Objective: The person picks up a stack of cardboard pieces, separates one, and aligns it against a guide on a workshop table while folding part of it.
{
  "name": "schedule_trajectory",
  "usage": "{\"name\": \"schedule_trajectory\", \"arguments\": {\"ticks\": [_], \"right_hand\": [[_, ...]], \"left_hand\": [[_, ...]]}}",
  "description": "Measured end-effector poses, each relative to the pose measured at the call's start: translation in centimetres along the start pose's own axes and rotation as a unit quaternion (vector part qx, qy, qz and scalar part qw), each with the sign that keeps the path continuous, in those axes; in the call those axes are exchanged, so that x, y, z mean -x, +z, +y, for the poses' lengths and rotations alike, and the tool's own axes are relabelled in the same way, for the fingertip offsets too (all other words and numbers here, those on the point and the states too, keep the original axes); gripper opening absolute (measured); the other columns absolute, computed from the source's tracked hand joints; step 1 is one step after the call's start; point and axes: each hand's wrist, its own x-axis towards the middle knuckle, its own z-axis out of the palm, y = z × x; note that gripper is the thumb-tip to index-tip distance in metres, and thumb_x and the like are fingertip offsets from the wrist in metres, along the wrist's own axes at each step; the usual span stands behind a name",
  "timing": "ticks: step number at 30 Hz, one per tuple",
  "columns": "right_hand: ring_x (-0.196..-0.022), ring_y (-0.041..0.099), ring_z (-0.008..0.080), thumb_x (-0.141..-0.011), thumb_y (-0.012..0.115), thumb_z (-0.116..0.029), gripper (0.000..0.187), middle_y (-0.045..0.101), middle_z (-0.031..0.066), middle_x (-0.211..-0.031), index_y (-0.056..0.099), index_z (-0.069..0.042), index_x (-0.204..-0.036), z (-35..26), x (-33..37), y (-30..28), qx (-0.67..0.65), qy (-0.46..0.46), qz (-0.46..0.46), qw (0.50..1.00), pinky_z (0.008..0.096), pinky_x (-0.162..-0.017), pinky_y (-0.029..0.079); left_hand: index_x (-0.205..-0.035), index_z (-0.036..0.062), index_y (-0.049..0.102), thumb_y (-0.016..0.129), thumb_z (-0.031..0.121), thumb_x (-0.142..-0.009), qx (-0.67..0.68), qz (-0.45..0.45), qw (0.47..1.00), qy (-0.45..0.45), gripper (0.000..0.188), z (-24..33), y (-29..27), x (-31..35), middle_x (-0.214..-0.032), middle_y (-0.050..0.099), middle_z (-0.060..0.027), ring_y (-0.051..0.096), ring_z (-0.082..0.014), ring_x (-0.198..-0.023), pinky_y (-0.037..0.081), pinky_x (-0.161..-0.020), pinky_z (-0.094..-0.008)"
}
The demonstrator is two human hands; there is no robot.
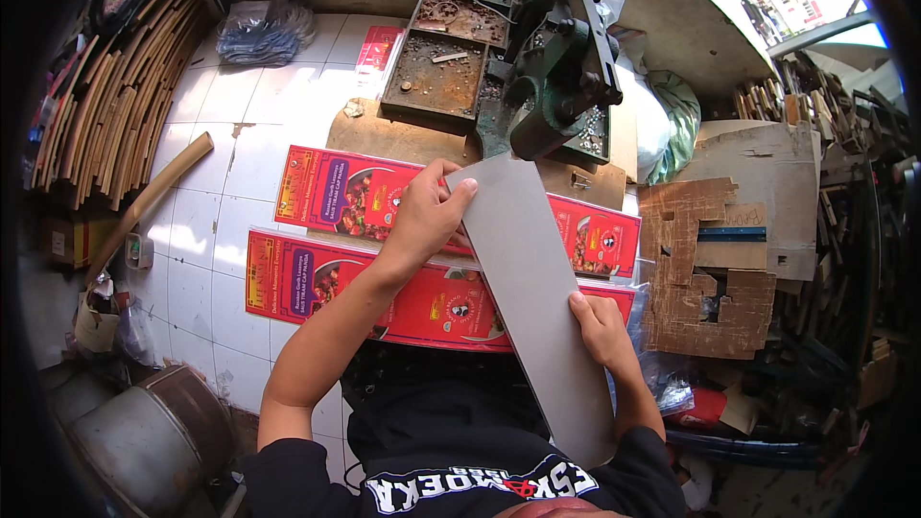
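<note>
A long grey flat panel (528,278) slants from the machine's base down to my chest. My left hand (429,214) grips its far left corner, thumb on top and fingers under the edge. At its right edge my right hand (599,326) holds on, thumb on the grey face and the other fingers partly hidden. Beneath the panel lie two red printed boards, a farther one (384,197) and a nearer one (398,297), both partly covered. The panel's far end is close to the lower part of a dark green press machine (547,125).
Metal trays (436,77) with small metal bits flank the press. Stacked brown boards (125,86) lean at the far left, near a bent cardboard tube (153,197). Cut cardboard (710,278) lies at right; plastic bags (264,31) rest on the tiled floor. A metal drum (149,436) stands lower left.
</note>
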Motion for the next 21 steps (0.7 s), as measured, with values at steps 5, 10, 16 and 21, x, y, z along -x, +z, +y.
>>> {"name": "schedule_trajectory", "arguments": {"ticks": [5, 10, 16, 21], "right_hand": [[-0.063, 0.059, 0.0426, -0.101, 0.04, -0.039, 0.055, 0.055, 0.0275, -0.065, 0.062, 0.007, -0.08, 0.55, -0.07, 0.23, -0.002, 0.0, 0.003, 1.0, 0.0475, -0.061, 0.043], [-0.063, 0.059, 0.0427, -0.101, 0.04, -0.039, 0.055, 0.055, 0.0272, -0.065, 0.061, 0.007, -0.079, 0.54, -0.04, 0.27, -0.011, -0.006, 0.008, 1.0, 0.0478, -0.06, 0.042], [-0.062, 0.059, 0.0424, -0.101, 0.04, -0.04, 0.057, 0.054, 0.0271, -0.064, 0.061, 0.007, -0.078, 0.69, -0.06, 0.3, -0.004, -0.005, 0.009, 1.0, 0.0482, -0.06, 0.042], [-0.062, 0.059, 0.0421, -0.101, 0.04, -0.041, 0.057, 0.054, 0.0271, -0.064, 0.06, 0.007, -0.078, 0.84, -0.13, 0.29, 0.0, -0.003, 0.01, 1.0, 0.0482, -0.06, 0.042]], "left_hand": [[-0.112, -0.0022, 0.045, 0.057, 0.02, -0.098, 0.003, -0.003, 1.0, 0.003, 0.029, -0.3, -0.05, -0.14, -0.076, 0.066, -0.0126, 0.066, -0.0156, -0.055, 0.055, -0.042, -0.0265], [-0.111, -0.002, 0.045, 0.057, 0.02, -0.097, 0.003, -0.004, 1.0, 0.003, 0.029, -0.18, -0.02, -0.08, -0.076, 0.066, -0.0123, 0.066, -0.0153, -0.055, 0.055, -0.042, -0.0265], [-0.111, -0.0017, 0.045, 0.057, 0.02, -0.098, 0.004, -0.005, 1.0, 0.003, 0.028, -0.28, -0.06, -0.08, -0.076, 0.067, -0.0121, 0.066, -0.0155, -0.055, 0.055, -0.042, -0.0262], [-0.111, -0.0015, 0.045, 0.056, 0.019, -0.098, 0.007, -0.006, 1.0, 0.001, 0.027, -0.14, 0.01, -0.08, -0.077, 0.067, -0.0121, 0.066, -0.0156, -0.055, 0.055, -0.042, -0.026]]}}
